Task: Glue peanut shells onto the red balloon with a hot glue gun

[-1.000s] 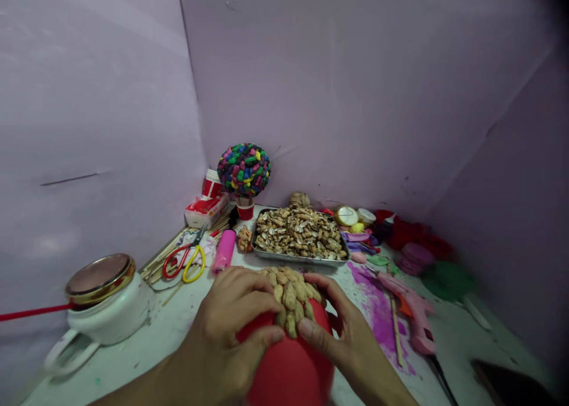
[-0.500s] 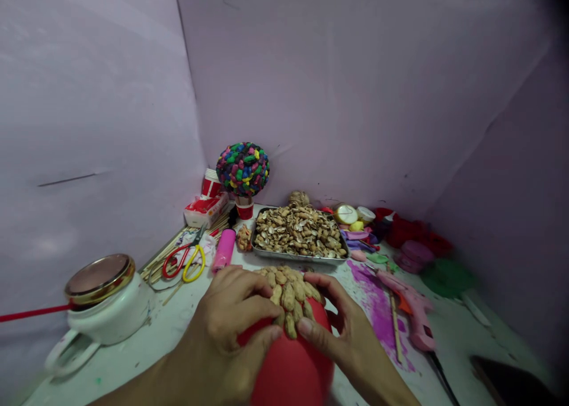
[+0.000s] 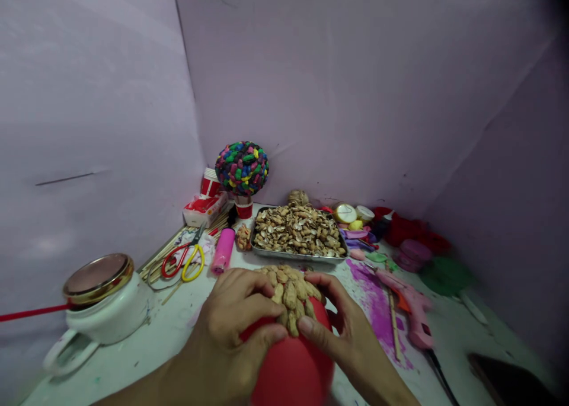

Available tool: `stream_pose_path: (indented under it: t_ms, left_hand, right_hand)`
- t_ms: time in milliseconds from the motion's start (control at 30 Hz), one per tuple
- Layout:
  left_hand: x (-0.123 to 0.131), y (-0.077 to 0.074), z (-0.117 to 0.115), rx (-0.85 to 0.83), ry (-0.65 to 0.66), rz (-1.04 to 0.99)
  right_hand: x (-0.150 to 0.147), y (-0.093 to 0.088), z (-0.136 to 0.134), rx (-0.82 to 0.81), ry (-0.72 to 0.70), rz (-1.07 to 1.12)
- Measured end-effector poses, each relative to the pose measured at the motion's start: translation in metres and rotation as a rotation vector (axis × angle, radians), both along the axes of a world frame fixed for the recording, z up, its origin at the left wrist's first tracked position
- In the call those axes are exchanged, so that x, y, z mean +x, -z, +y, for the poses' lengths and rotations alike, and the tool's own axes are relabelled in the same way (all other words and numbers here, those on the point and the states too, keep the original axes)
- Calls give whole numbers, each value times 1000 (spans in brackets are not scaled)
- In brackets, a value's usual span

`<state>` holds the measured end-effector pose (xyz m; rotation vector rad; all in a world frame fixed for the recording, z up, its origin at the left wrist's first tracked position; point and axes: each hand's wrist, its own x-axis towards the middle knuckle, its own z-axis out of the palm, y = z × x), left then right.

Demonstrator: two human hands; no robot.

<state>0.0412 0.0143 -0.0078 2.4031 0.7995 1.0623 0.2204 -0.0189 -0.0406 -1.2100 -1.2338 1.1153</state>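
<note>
A red balloon (image 3: 291, 364) sits low in the middle of the view, its top covered with a patch of stuck-on peanut shells (image 3: 291, 290). My left hand (image 3: 233, 323) wraps round the balloon's left side, fingers curled against the shells. My right hand (image 3: 340, 329) grips the right side, thumb pressing at the lower edge of the shell patch. Behind them a metal tray (image 3: 299, 255) is heaped with loose peanut shells.
A white pot with a gold lid (image 3: 100, 302) stands at the left. Scissors (image 3: 184, 261), a pink tube (image 3: 223, 252), sticks and a multicoloured shell ball on a cup (image 3: 242, 169) lie behind. A pink glue gun (image 3: 411, 311), purple paint smear and coloured bits fill the right.
Both hands keep their hold on the balloon. The view has shifted very slightly; nothing on the table has moved.
</note>
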Motion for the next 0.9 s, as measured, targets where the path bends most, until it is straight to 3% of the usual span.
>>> stream_pose_path:
  t_ms: [133, 367, 533, 700, 900]
  left_hand:
    - [-3, -7, 3, -53, 95, 24]
    - [0, -8, 1, -27, 105, 25]
    - [3, 4, -1, 28, 42, -1]
    - [6, 7, -5, 72, 20, -12]
    - [8, 7, -5, 137, 35, -23]
  right_hand:
    - [3, 2, 1, 4, 38, 24]
    - [11, 4, 2, -46, 2, 9]
    - [8, -5, -14, 193, 252, -317]
    - [-9, -11, -23, 475, 262, -545]
    - [-21, -6, -16, 444, 310, -479]
